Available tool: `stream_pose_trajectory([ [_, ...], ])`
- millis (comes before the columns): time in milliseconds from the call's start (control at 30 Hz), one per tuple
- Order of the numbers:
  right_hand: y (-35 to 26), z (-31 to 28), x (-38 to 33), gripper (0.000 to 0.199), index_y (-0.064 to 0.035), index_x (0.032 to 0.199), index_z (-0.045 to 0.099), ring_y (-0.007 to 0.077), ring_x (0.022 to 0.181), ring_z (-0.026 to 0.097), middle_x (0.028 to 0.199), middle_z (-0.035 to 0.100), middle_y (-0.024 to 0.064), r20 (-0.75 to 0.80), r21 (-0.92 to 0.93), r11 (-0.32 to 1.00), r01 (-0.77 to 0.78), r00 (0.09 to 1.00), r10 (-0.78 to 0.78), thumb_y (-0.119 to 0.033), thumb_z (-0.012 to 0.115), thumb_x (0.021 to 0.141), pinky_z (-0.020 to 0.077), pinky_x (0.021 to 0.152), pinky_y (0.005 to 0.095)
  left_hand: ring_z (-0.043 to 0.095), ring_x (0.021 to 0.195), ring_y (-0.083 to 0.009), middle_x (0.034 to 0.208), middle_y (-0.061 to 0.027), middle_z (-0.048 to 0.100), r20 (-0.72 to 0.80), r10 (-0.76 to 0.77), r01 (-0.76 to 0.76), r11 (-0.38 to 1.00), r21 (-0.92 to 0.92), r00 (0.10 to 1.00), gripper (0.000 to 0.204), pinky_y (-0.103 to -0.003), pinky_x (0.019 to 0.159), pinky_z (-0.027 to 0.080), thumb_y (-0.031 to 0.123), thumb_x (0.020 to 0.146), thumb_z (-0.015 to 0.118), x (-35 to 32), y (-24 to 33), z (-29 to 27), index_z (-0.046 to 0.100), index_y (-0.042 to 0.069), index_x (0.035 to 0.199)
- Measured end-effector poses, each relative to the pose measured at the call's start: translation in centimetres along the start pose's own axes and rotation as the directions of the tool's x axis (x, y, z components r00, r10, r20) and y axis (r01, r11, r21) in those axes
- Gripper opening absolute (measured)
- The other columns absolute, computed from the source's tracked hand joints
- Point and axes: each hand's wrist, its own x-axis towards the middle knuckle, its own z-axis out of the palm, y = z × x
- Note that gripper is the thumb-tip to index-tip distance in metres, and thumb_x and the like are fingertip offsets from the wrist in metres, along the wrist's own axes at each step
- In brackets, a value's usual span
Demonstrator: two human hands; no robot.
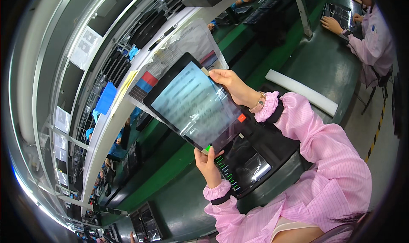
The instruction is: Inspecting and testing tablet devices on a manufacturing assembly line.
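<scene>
We are apparently inspecting the bright-screened tablet, fingers of our left hand and right hand pinching its edges near the black tray, the next move likely needing steady grips.

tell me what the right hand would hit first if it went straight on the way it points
The black-framed tablet, whose edge the right hand grips. Beyond it, the printed sheet seems next, though depth is hard to judge.

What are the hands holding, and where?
A black-framed tablet: left hand at its bottom corner, by the green sticker; right hand on its upper-right edge.
</scene>
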Motion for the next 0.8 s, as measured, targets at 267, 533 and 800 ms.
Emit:
stream_pose_trajectory([
  [267, 0.4, -0.1, 0.2, 0.031, -0.0029, 0.105, 0.064, 0.0062, 0.093, 0.058, 0.099, 0.065, 0.0009, 0.002, -0.02, 1.0, 0.019, 1.0, -0.019, -0.031, 0.05, 0.1, 0.0454, 0.085, 0.0249, 0.064, 0.084, -0.0131, 0.1, -0.0054, 0.063, -0.018, -0.002, 0.002, 1.0, 0.005, 1.0, 0.032, -0.032, 0.068, 0.059, 0.004, 0.093, 0.057, 0.3, -0.3, -0.2, 0.046, 0.003, 0.123],
  [533, 0.4, 0.2, 0.1, 0.032, -0.002, 0.108, 0.064, 0.0072, 0.092, 0.06, 0.1, 0.066, 0.0023, -0.01, 0.02, 1.0, -0.012, 1.0, 0.013, -0.029, 0.05, 0.1, 0.0476, 0.084, 0.0252, 0.062, 0.089, -0.0137, 0.104, -0.0079, 0.063, 0.014, -0.023, 0.023, 0.999, -0.035, 1.0, 0.029, -0.031, 0.075, 0.056, 0.003, 0.091, 0.059, 0.1, -0.2, -1.1, 0.048, -0.001, 0.118],
  [800, -0.3, -0.3, -3.3, 0.031, 0.0001, 0.108, 0.063, 0.007, 0.088, 0.06, 0.099, 0.066, 0.0021, -0.051, 0.058, 0.995, -0.084, 0.995, 0.087, -0.028, 0.05, 0.1, 0.0485, 0.081, 0.024, 0.041, 0.127, -0.0232, 0.141, -0.0161, 0.038, -0.033, 0.127, -0.125, 0.991, 0.036, 0.991, 0.059, -0.031, 0.101, 0.037, 0.002, 0.09, 0.056, -0.5, 1.5, 0.0, 0.026, -0.002, 0.141],
])
